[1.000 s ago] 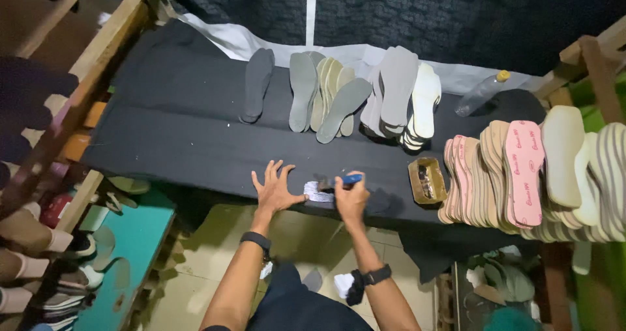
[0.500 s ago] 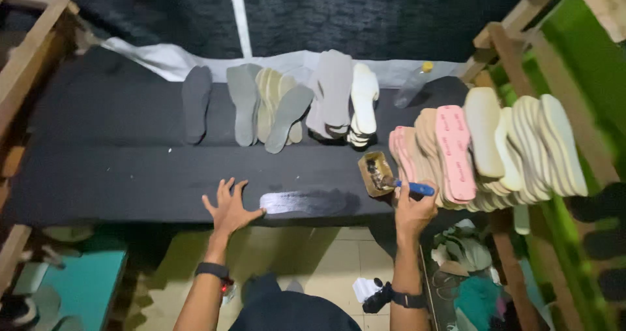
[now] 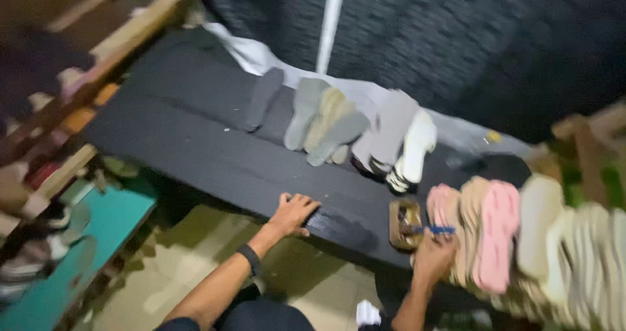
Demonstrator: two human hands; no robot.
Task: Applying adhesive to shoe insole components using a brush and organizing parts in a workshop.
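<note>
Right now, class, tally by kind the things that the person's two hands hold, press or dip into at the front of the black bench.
Blue-handled brush, in the right hand: 1
Open tin, at the brush tip: 1
Dark flat sole, blurred, under the left hand: 1
Total: 3

Matt black table holds a dull metal tin beside rough wooden racks.
</note>
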